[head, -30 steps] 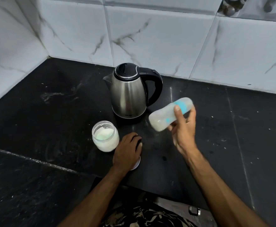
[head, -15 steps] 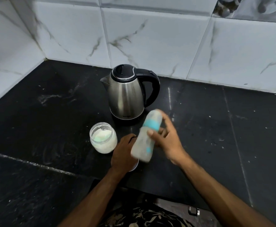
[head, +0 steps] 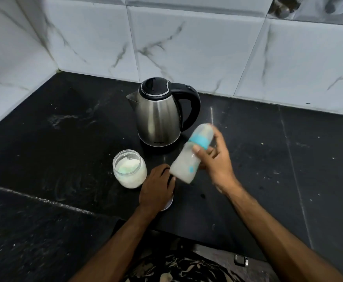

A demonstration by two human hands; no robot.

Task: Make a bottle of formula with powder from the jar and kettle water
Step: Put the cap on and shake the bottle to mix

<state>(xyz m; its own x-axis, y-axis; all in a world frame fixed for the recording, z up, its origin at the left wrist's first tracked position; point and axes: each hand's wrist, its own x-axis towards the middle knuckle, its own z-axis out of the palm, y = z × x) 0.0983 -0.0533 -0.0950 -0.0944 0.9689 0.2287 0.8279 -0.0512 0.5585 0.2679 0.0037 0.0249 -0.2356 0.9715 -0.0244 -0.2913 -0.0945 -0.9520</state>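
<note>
L hand: our left hand (head: 156, 190) rests flat on a white round lid (head: 168, 203), near edge.
Bottle: milky plastic feeding bottle, teal collar (head: 189, 157), tilted midair, gripped mid-body by right hand (head: 217, 161); we judge it light, slick w/ liquid.
Jar: clear glass powder jar (head: 129, 169), open, left; fragile.
Kettle: steel kettle w/ black handle (head: 160, 115), far.

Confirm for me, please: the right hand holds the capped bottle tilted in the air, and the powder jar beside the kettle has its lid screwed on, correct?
Not quite. In the head view the right hand does hold the capped bottle tilted in the air, but the powder jar beside the kettle stands open, without its lid.
</note>
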